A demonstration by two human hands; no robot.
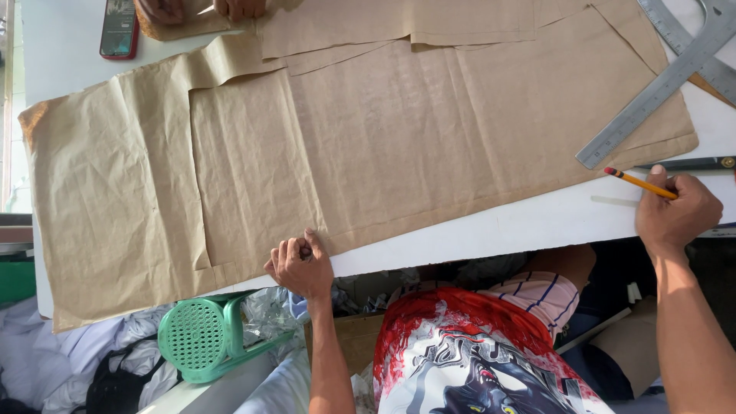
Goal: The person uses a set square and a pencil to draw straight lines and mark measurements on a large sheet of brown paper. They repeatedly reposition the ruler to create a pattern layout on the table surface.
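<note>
Far out past your left fingers the brown paper (368, 138) runs to the table's (69, 46) left end and hangs a bit over the near edge, a green plastic stool (203, 337) below it. Your left hand (300, 264) sits at the near edge of the paper, fingers (295, 247) curled together, knuckles pressing the sheet flat right at the border; can't tell if the thumb is pinching the edge underneath. The paper is several overlapping sheets, creased and wrinkled, spread from beyond your left fingertips across to the metal ruler (652, 96) ahead of your right fingers. Judging by the look: light, thin, floppy, tears and creases easily, slides on the smooth white table. Best held by flat pressure near an edge, or pinched at a border or corner, not yanked by the middle. Your right hand (678, 211) rests off the paper on bare table, fingers (694, 195) closed around a yellow pencil (640, 184), tip pointing back toward the paper's right corner. Across the table, beyond your left fingers, another person's hands (203, 8) rest on paper, a red phone (119, 29) beside them
</note>
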